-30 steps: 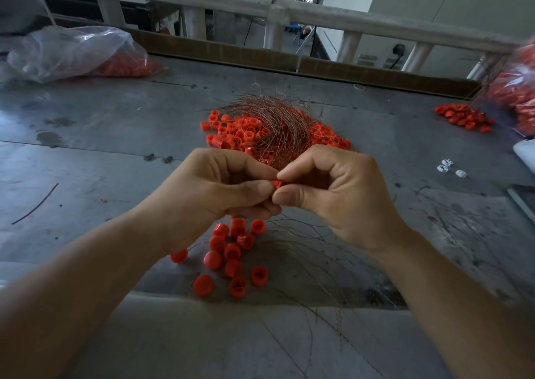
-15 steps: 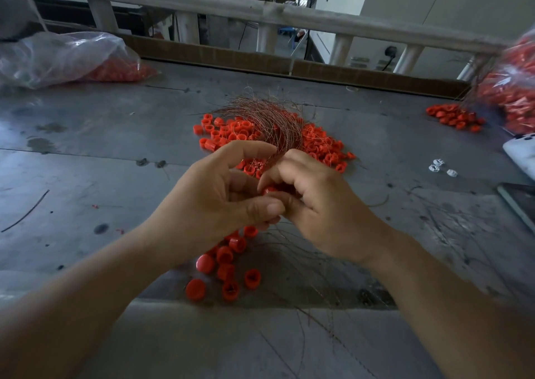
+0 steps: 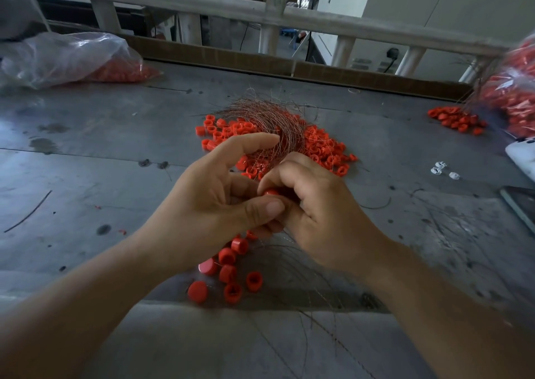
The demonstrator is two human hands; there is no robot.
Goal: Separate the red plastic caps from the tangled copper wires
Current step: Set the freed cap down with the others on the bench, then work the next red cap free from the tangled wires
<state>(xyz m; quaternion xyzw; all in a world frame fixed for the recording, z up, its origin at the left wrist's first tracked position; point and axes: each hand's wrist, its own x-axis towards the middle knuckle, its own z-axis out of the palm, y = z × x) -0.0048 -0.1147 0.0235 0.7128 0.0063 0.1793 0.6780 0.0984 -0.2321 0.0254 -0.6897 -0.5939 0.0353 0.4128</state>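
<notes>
Both hands meet over the middle of the bench [image 3: 86,161], working on one cap [image 3: 270,192]. The left hand [image 3: 220,205] pinches it from below, thumb pressed up against curled fingers, with the index finger sticking out free toward the far side. The right hand [image 3: 315,211] curls its fingers over the cap from the right. Whether a wire runs out of the cap is hidden between the fingers.

Just beyond the hands lies the tangle [image 3: 269,121] of copper wire. It sits on a heap [image 3: 321,144] of caps that spreads to its left and right. Fine wires thread among many of them, so these look unsorted.

Near the person, under the wrists, a cluster [image 3: 228,274] of a handful of caps lies loose beside thin strands [image 3: 307,265] strewn toward the bench's near edge. These are probably the freed ones.

On that reading the job is in its early part: a few caps are off and far more are left in the heap. A small pile [image 3: 457,119] lies far right beside the right bag [image 3: 518,95] of caps, and a left bag [image 3: 66,57] lies far left. I cannot tell whether those are sorted.
</notes>
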